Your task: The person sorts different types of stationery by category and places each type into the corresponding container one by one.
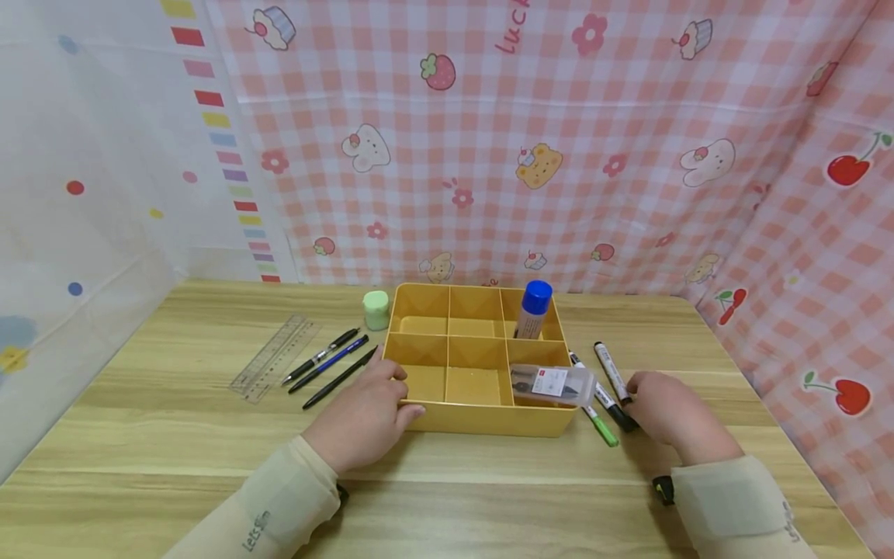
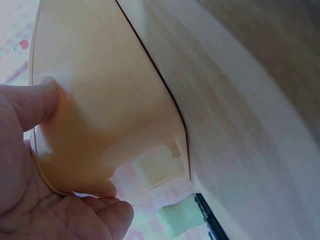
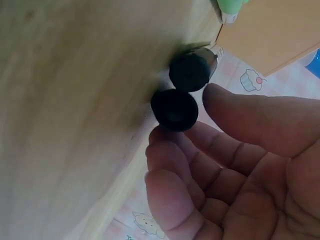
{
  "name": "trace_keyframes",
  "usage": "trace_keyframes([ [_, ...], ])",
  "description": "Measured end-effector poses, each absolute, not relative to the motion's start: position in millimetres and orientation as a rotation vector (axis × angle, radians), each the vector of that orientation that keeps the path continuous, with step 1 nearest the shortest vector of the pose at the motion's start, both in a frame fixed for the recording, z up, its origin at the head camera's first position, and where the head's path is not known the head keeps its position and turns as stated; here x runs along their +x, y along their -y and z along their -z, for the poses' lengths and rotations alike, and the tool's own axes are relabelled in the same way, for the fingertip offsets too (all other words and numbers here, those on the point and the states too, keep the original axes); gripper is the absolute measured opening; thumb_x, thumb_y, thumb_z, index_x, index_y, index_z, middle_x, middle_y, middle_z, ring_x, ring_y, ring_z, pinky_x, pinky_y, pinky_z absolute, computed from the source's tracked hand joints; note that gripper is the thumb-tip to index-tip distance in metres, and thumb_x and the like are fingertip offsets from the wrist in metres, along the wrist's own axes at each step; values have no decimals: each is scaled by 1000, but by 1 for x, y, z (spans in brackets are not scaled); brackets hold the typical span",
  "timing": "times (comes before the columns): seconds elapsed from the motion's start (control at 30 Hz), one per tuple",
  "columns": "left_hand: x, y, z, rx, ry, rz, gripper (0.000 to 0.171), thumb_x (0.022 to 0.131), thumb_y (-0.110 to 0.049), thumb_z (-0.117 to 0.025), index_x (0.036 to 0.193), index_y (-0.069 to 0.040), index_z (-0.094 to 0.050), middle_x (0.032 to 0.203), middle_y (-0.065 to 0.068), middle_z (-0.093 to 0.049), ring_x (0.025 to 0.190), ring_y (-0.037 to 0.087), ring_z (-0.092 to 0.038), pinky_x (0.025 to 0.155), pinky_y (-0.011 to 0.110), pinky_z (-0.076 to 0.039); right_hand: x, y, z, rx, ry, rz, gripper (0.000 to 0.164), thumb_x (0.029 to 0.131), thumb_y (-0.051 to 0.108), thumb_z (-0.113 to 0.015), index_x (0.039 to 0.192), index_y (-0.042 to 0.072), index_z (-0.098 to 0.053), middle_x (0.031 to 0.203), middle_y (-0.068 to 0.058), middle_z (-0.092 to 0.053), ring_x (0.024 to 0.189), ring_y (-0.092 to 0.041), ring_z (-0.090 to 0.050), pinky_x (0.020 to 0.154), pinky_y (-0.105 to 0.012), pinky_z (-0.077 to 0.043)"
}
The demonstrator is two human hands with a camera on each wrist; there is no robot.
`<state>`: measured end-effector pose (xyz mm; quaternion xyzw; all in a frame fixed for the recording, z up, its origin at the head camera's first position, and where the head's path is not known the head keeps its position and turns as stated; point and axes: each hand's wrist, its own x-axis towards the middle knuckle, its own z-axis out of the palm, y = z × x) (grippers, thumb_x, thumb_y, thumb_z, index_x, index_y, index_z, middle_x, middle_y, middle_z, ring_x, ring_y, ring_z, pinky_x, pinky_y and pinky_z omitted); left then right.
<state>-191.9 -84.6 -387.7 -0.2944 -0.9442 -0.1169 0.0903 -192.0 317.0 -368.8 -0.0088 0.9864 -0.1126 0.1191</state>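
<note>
My left hand (image 1: 363,415) grips the near left corner of a yellow six-compartment organizer box (image 1: 489,421), thumb at the front wall and fingers over the side. In the left wrist view the thumb lies on the box wall (image 2: 110,65). On the right, my right hand (image 1: 673,411) curls its thumb and fingers round the near end of a white marker (image 1: 611,371). The right wrist view shows that marker's dark end (image 3: 175,110) between them, against the end of a black-capped marker (image 3: 191,70). A green-capped marker (image 1: 602,428) lies nearer the box.
A blue-capped glue stick (image 1: 532,314) stands in the back right compartment; a clear labelled case (image 1: 552,382) rests tilted in the front right one. Left of the box lie a clear ruler (image 1: 275,359), a blue pen (image 1: 330,362) and two black pens. A pale green jar (image 1: 376,312) stands behind.
</note>
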Motion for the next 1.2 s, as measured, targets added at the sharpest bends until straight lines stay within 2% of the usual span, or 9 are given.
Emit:
trace_keyframes([
  [0.13, -192, 84, 387, -872, 2812, 349, 35, 92, -41, -57, 82, -9, -67, 110, 5, -55, 116, 18, -42, 114, 37, -12, -191, -318, 369, -42, -2873, 312, 28, 82, 9, -63, 105, -7, -61, 90, -17, -63, 74, -26, -52, 70, -48, -49],
  [0.3, -192, 84, 387, -878, 2798, 355, 33, 92, -40, -58, 75, -12, -63, 110, 6, -55, 119, 22, -40, 114, 40, -15, -192, -320, 370, -72, -2878, 289, 23, 81, 6, -62, 101, -5, -62, 85, -13, -61, 70, -25, -51, 66, -44, -48],
  [0.43, -192, 84, 387, -885, 2791, 349, 33, 92, -40, -58, 73, -13, -61, 109, 6, -55, 119, 22, -40, 114, 40, -14, -191, -320, 371, -103, -2892, 272, 14, 77, 3, -59, 89, -2, -63, 74, -9, -57, 64, -24, -49, 59, -40, -45],
  [0.6, -192, 84, 386, -889, 2792, 349, 33, 92, -40, -58, 73, -13, -61, 109, 6, -55, 118, 21, -41, 114, 39, -14, -189, -321, 371, -108, -2887, 246, 3, 73, 3, -59, 75, 3, -57, 66, -6, -52, 58, -22, -47, 54, -37, -43],
  [0.8, -192, 84, 386, -888, 2804, 326, 34, 92, -41, -57, 75, -13, -62, 110, 6, -55, 117, 20, -41, 114, 39, -13, -189, -322, 372, -81, -2894, 223, 9, 74, 7, -61, 67, 6, -55, 63, -6, -51, 55, -22, -46, 50, -36, -41],
  [0.93, -192, 85, 387, -888, 2804, 326, 34, 92, -41, -57, 74, -13, -61, 109, 6, -55, 117, 20, -41, 114, 39, -12, -189, -323, 370, -29, -2902, 256, 11, 75, 12, -62, 69, 6, -55, 63, -6, -51, 55, -22, -46, 48, -34, -40],
  [1.2, -192, 84, 386, -881, 2810, 332, 34, 92, -42, -57, 75, -13, -62, 109, 5, -55, 117, 19, -41, 114, 38, -11, -189, -322, 366, 64, -2936, 353, 20, 78, 16, -59, 86, -2, -57, 69, -9, -54, 58, -23, -48, 48, -35, -42],
])
